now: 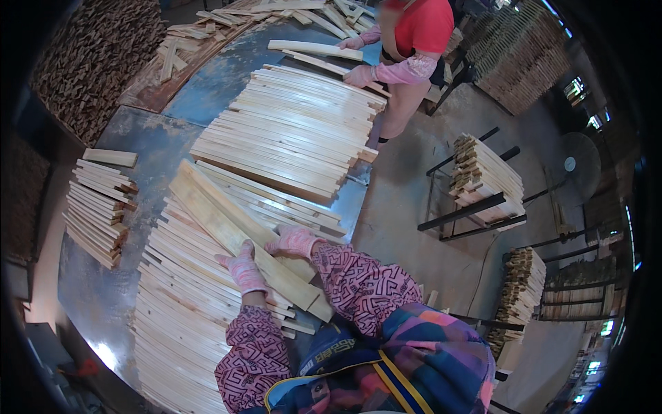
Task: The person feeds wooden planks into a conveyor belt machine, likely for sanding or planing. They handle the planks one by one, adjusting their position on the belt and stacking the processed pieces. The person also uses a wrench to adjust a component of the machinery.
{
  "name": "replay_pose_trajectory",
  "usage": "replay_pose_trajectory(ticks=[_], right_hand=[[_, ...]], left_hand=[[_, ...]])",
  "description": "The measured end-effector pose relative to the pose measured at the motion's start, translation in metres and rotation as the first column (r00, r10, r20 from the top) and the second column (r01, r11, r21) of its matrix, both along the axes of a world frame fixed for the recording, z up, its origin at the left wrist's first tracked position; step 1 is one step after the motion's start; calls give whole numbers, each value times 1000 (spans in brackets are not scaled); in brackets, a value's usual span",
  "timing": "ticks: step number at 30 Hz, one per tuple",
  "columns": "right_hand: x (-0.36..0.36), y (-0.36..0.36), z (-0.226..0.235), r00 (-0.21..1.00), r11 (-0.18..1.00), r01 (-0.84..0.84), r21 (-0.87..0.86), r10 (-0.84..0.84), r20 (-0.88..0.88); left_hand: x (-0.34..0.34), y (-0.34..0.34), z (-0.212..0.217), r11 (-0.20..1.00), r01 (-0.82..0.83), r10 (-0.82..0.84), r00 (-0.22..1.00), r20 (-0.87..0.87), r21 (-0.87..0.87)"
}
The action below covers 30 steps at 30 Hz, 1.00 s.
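Note:
My left hand [243,270], in a pink work glove, lies flat on a long pale wooden slat [227,224] that rests slanted across a wide layer of slats [176,314]. My right hand [295,241], also gloved, presses on the same slat's right edge, fingers curled over it. Both hands hold this top slat near its near end. Patterned pink sleeves cover my forearms.
A second big layer of slats [293,134] lies farther along the metal table [148,148]. A co-worker in red with pink sleeves handles slats [314,48] at the far end. A small slat stack [96,207] sits left. Racks with stacked slats [483,176] stand on the floor right.

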State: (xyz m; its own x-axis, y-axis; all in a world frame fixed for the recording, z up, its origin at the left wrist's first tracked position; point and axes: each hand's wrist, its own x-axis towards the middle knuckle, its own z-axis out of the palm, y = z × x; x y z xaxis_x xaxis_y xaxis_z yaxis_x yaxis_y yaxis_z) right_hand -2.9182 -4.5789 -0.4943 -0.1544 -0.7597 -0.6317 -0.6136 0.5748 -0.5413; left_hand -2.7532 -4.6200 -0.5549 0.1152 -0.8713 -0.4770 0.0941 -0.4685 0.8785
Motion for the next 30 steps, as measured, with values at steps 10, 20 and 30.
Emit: replay_pose_trajectory(ticks=[10, 20, 30], right_hand=[[75, 20, 42, 979, 965, -200, -167, 204, 7], [158, -47, 17, 943, 903, -97, -420, -52, -328], [168, -52, 3, 987, 886, 157, -435, -137, 78]], left_hand=[[83, -17, 82, 976, 216, -212, 956, 202, 2], [136, 44, 46, 971, 187, -167, 977, -135, 151], [296, 140, 3, 768, 465, -161, 806, 570, -441]])
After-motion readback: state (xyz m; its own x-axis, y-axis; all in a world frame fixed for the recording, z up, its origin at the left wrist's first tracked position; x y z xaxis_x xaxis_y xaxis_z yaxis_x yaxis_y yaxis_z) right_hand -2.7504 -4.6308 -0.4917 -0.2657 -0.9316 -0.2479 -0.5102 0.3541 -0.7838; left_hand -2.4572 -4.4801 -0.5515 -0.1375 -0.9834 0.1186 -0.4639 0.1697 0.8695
